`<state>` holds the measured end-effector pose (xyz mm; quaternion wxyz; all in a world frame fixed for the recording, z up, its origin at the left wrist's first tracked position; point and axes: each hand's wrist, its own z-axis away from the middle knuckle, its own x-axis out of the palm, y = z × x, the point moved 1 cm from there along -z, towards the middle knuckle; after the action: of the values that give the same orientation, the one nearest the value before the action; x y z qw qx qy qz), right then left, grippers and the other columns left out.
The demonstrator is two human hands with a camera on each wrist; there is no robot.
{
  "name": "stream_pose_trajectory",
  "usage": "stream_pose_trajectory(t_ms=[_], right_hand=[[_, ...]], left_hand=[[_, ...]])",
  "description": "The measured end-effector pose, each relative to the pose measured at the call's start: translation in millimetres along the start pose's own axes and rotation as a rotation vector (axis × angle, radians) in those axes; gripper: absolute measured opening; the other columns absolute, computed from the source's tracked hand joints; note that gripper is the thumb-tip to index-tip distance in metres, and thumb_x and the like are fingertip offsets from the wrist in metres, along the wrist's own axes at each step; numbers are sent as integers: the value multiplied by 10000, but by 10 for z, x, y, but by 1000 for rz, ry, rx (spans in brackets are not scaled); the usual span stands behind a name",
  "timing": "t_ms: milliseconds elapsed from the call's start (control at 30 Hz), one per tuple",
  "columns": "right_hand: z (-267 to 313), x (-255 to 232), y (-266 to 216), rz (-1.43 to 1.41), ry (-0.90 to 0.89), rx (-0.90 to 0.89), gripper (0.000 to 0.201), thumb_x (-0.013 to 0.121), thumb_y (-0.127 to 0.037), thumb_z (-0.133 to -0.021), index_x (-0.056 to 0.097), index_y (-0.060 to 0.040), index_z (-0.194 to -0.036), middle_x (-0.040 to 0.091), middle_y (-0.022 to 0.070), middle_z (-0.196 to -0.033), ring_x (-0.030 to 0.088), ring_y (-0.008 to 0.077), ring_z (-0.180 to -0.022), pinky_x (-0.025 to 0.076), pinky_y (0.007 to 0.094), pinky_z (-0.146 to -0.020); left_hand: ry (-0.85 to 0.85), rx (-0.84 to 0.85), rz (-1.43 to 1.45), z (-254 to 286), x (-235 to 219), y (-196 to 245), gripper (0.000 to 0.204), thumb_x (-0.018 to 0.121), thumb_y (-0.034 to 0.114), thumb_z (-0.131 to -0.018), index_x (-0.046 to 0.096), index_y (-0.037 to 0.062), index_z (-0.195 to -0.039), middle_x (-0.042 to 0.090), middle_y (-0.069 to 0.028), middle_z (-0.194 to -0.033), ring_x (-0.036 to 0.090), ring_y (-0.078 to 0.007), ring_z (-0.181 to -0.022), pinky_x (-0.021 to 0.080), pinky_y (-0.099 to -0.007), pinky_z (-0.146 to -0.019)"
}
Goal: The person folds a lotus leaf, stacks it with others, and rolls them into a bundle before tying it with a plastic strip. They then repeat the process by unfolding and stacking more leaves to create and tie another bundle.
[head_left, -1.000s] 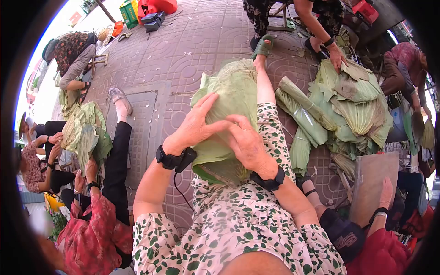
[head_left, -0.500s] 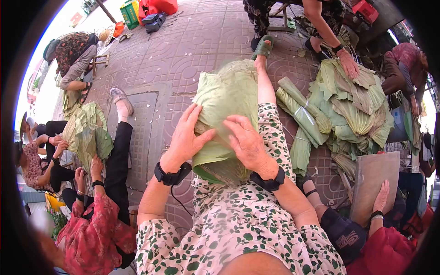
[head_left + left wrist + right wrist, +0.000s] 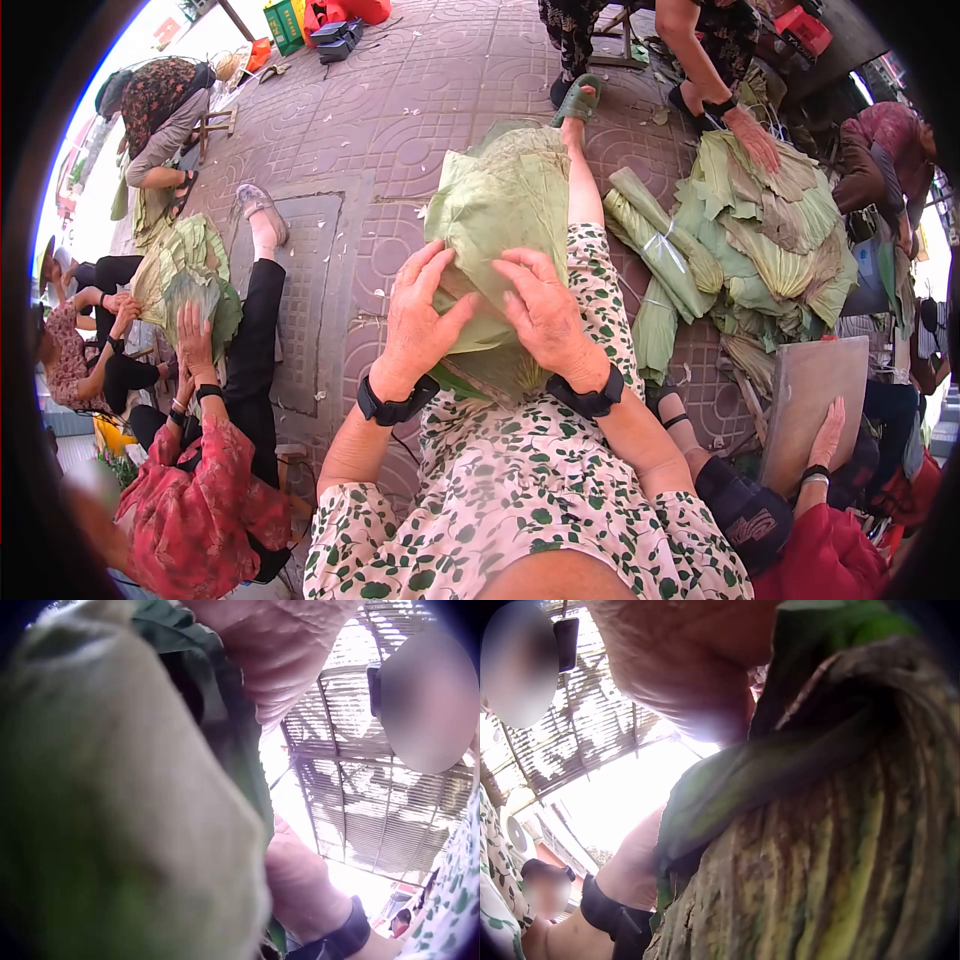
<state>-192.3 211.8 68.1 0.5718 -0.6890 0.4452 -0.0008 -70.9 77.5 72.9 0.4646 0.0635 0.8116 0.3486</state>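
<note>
- Pressing down on a folded bundle of lotus leaves (image 3: 500,220), both hands lay side by side at the centre of the head view, the bundle resting along the person's outstretched leg.
- Left hand (image 3: 420,310): fingers curled over the near left edge of the bundle, thumb tucked against the fold, clamped on the leaves.
- Right hand (image 3: 545,315): fingers bent over the near right edge, likewise gripping the leaves; the two thumbs sat just beside each other.
- Wrist views showed only blurred green leaf (image 3: 112,810) close to the lens and ribbed, yellowing leaf underside (image 3: 840,847); finger positions could not be told there.
- Judged technique: even pressure from both hands, with the fold edges kept aligned, would hold the bundle tight; a loose thumb could let the layers spring open, and dry ribs may crack if creased sharply.
- Right of the frame: a pile of further leaves (image 3: 770,230) lay on the paved floor (image 3: 380,130), another person's hand (image 3: 752,138) resting on it.
</note>
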Motion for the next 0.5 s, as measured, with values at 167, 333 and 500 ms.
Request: stream_pose_trajectory(t_ms=[167,333,500], right_hand=[[2,8,30,14,6,-12,341,554,4,-787,551,-51,-1124,514,105,-1156,574,288,-946,478,355,-774],[5,34,56,11,26,-40,345,558,9,-780,550,-43,-1121,514,117,-1153,570,297,-959,478,355,-777],[5,18,43,27,23,-45,349,558,13,-781,549,-32,-1127,518,123,-1150,565,301,-975,477,354,-790]], left_hand=[[122,-2,6,-46,-123,134,501,707,72,-713,529,2,-1176,492,-163,-1263,478,-313,-1153,376,-388,-977],[-78,210,47,-39,-15,312,480,701,110,-720,542,21,-1165,508,-148,-1249,469,-322,-1168,364,-411,-981],[-121,175,-5,-31,73,180,531,722,135,-703,527,24,-1184,487,-149,-1271,431,-327,-1205,350,-409,-994]])
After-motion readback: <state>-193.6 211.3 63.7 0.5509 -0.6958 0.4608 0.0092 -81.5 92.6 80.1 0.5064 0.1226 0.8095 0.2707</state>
